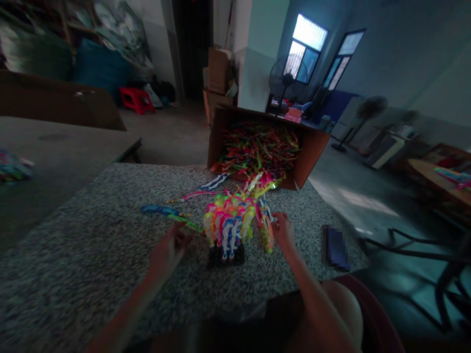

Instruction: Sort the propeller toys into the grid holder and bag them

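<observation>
our left hand (168,251) curled near a green strip (190,224), our right hand (284,232) bent beside the colourful cluster (230,218), finger grips too blurred to tell, cluster between our fingers, open carton (312,153) beyond them

Far to your left, you see a red stool (137,99) near a blue sack (99,63). Ahead of you, far off, cardboard boxes (218,73) stand stacked beside a dark doorway (193,49). Far to your right are two windows (304,49) and a standing fan (372,108).
</observation>
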`<action>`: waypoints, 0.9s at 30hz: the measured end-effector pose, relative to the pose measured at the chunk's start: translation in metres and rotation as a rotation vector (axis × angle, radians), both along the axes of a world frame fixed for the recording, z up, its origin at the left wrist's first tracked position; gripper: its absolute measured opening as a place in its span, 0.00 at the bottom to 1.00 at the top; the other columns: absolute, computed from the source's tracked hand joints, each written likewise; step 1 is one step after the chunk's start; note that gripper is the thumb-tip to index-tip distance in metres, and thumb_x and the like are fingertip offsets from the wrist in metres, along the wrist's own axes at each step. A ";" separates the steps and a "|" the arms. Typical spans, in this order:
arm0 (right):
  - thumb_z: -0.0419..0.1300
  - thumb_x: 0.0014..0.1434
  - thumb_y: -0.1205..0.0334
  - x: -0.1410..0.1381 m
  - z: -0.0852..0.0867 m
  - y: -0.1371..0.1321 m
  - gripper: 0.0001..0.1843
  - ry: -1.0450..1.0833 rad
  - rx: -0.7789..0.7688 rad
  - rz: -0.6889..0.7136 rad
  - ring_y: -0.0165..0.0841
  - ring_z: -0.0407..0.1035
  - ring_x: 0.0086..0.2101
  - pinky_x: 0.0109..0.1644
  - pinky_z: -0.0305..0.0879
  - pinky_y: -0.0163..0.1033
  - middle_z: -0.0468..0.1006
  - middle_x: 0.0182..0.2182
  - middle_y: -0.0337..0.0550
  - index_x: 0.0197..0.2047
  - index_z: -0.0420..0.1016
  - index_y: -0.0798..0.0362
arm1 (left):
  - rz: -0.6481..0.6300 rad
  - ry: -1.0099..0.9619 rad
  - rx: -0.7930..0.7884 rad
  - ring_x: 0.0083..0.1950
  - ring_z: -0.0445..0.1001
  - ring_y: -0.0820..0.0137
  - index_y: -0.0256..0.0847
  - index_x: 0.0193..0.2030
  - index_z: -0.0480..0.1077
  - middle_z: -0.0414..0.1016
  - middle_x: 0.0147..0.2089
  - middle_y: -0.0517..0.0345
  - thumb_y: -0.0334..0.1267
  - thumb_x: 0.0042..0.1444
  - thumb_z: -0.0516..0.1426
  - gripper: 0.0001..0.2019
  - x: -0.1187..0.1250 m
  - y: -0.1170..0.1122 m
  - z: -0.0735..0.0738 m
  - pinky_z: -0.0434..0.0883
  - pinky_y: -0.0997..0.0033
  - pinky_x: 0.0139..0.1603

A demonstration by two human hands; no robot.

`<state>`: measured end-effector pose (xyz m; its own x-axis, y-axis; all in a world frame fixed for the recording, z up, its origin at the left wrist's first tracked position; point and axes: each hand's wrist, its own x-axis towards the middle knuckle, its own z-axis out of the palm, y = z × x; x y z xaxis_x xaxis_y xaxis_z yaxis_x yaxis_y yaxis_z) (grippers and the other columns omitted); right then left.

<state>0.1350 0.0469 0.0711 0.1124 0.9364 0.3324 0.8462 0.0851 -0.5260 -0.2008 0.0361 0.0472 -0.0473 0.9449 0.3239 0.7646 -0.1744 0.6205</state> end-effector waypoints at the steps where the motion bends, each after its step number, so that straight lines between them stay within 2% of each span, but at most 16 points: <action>1: 0.56 0.54 0.73 0.008 0.004 0.013 0.16 -0.057 0.004 0.025 0.34 0.71 0.38 0.40 0.66 0.36 0.74 0.45 0.49 0.46 0.74 0.53 | 0.019 0.127 -0.018 0.32 0.74 0.65 0.41 0.50 0.66 0.73 0.33 0.54 0.45 0.58 0.48 0.17 0.000 0.006 0.005 0.68 0.70 0.31; 4: 0.58 0.54 0.75 0.023 0.010 0.039 0.19 -0.283 -0.017 0.284 0.35 0.69 0.44 0.45 0.66 0.36 0.73 0.51 0.43 0.47 0.76 0.47 | 0.013 0.379 -0.102 0.32 0.73 0.63 0.41 0.39 0.71 0.72 0.33 0.49 0.41 0.59 0.44 0.15 0.002 0.020 0.016 0.65 0.69 0.29; 6: 0.57 0.56 0.75 0.031 0.006 0.041 0.18 -0.410 -0.027 0.418 0.35 0.69 0.45 0.47 0.66 0.37 0.76 0.46 0.41 0.46 0.77 0.47 | 0.005 0.386 -0.136 0.30 0.72 0.63 0.40 0.32 0.70 0.71 0.30 0.49 0.42 0.58 0.45 0.15 -0.005 0.023 0.017 0.64 0.69 0.28; 8: 0.57 0.57 0.75 0.045 -0.001 0.030 0.17 -0.446 -0.030 0.449 0.35 0.69 0.45 0.50 0.65 0.38 0.77 0.44 0.42 0.45 0.77 0.48 | -0.020 0.335 -0.178 0.28 0.71 0.64 0.41 0.30 0.69 0.72 0.27 0.52 0.41 0.55 0.48 0.12 -0.022 0.021 0.014 0.64 0.71 0.27; 10: 0.58 0.56 0.76 0.061 -0.009 0.013 0.18 -0.461 -0.043 0.451 0.37 0.68 0.47 0.51 0.65 0.40 0.76 0.48 0.44 0.47 0.76 0.48 | -0.019 0.277 -0.220 0.27 0.72 0.67 0.41 0.34 0.68 0.73 0.26 0.58 0.37 0.51 0.49 0.08 -0.043 0.015 0.012 0.65 0.74 0.28; 12: 0.57 0.56 0.77 0.077 -0.013 -0.002 0.19 -0.474 -0.055 0.446 0.38 0.68 0.48 0.52 0.65 0.41 0.74 0.52 0.46 0.47 0.75 0.49 | 0.071 0.241 -0.238 0.27 0.72 0.68 0.41 0.42 0.65 0.74 0.28 0.60 0.35 0.49 0.51 0.12 -0.060 0.009 0.013 0.66 0.75 0.28; 15: 0.56 0.57 0.77 0.090 -0.010 -0.015 0.18 -0.589 -0.051 0.431 0.39 0.68 0.48 0.51 0.66 0.43 0.74 0.51 0.48 0.47 0.75 0.51 | 0.228 0.228 -0.294 0.29 0.74 0.64 0.33 0.51 0.58 0.75 0.33 0.53 0.39 0.50 0.54 0.22 -0.062 -0.002 0.024 0.66 0.73 0.28; 17: 0.55 0.58 0.76 0.087 -0.005 -0.015 0.18 -0.713 -0.012 0.393 0.41 0.67 0.48 0.50 0.67 0.44 0.73 0.52 0.49 0.50 0.73 0.53 | 0.249 0.316 -0.337 0.33 0.75 0.59 0.29 0.55 0.55 0.75 0.36 0.46 0.40 0.54 0.52 0.24 -0.051 -0.009 0.033 0.67 0.68 0.30; 19: 0.54 0.59 0.75 0.074 0.000 -0.011 0.20 -0.800 0.039 0.413 0.42 0.66 0.50 0.50 0.67 0.45 0.71 0.54 0.50 0.54 0.70 0.53 | 0.209 0.461 -0.346 0.39 0.76 0.54 0.30 0.56 0.57 0.75 0.41 0.41 0.38 0.57 0.48 0.22 -0.038 -0.014 0.038 0.69 0.64 0.35; 21: 0.53 0.60 0.75 0.058 0.000 -0.005 0.21 -0.834 0.065 0.538 0.40 0.65 0.52 0.52 0.67 0.45 0.71 0.55 0.48 0.55 0.69 0.51 | 0.148 0.522 -0.316 0.44 0.75 0.54 0.32 0.55 0.61 0.73 0.47 0.39 0.38 0.58 0.46 0.19 -0.031 -0.018 0.037 0.69 0.62 0.40; 23: 0.54 0.60 0.75 0.045 -0.005 -0.003 0.18 -0.835 0.057 0.665 0.37 0.67 0.50 0.53 0.67 0.42 0.75 0.49 0.46 0.51 0.72 0.52 | 0.151 0.450 -0.266 0.46 0.74 0.57 0.33 0.54 0.63 0.71 0.51 0.40 0.41 0.59 0.47 0.20 -0.035 -0.021 0.031 0.69 0.64 0.44; 25: 0.55 0.60 0.75 0.040 -0.010 -0.007 0.12 -0.823 0.044 0.687 0.37 0.69 0.46 0.51 0.68 0.41 0.77 0.42 0.47 0.44 0.75 0.54 | 0.150 0.378 -0.286 0.43 0.75 0.59 0.31 0.52 0.66 0.72 0.47 0.41 0.46 0.58 0.47 0.22 -0.046 -0.026 0.024 0.69 0.66 0.44; 27: 0.55 0.61 0.73 0.039 -0.015 -0.019 0.10 -0.791 0.066 0.650 0.39 0.69 0.46 0.50 0.68 0.42 0.77 0.41 0.50 0.42 0.75 0.55 | 0.048 0.350 -0.385 0.39 0.75 0.60 0.33 0.47 0.69 0.75 0.41 0.45 0.47 0.57 0.47 0.21 -0.058 -0.034 0.016 0.69 0.66 0.41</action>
<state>0.1741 0.0284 0.0561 -0.6837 0.7154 0.1443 0.7288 0.6593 0.1848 -0.2586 0.0016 0.0635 -0.0451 0.9981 -0.0421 0.9391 0.0567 0.3389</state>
